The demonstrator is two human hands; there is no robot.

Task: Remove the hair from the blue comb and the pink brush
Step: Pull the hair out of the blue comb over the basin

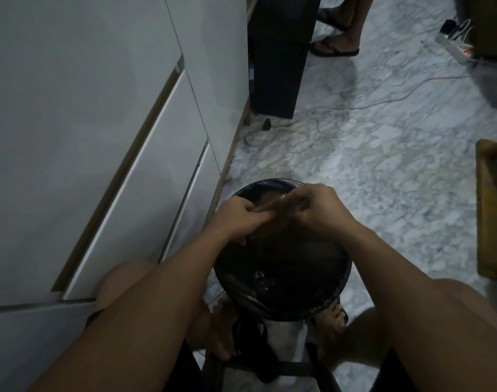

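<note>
Here, two hands, left hand (239,216), right hand (318,207), fingers gripping one blurred object (272,204), one bin (338,278).

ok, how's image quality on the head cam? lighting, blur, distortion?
Head view: dim and underexposed; the bin interior is near black. Motion blur smears both the left hand and right hand, so the thing they hold is unreadable. Wide-angle bending curves the cabinet edges. Soft sheen on the marble floor.

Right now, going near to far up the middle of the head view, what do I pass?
Person's foot → bin lined with a black bag → left hand and right hand, level over the bin → coiled cable → black panel.
</note>
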